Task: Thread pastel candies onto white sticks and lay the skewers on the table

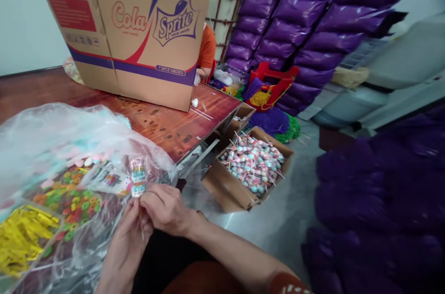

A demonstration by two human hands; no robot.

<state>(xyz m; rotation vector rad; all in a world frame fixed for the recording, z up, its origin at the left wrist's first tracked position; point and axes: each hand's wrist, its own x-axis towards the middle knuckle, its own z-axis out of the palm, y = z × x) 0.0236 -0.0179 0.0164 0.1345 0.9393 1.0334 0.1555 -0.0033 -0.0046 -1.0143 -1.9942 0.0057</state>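
A wrapped candy stick (138, 177) in clear film stands upright between my two hands, its layers pink, teal and orange. My left hand (130, 226) is closed around the thin stick below the candy. Fingers of my right hand (167, 203) pinch the bottom of the wrapper, where the stick begins. Just to the left lies a printed clear wrapper (104, 177). Beyond it, small ring candies (78, 203) in green, orange and red fill a tray compartment, with yellow twist ties (26, 236) in the compartment nearer me.
A clear plastic bag (62, 127) spreads over the table (167, 131). A tall printed carton (139, 29) stands behind, partly hiding a person in an orange sleeve (207, 46). On the floor, a cardboard box (225, 192) holds many wrapped candy sticks. Purple sacks (292, 25) are stacked beyond.
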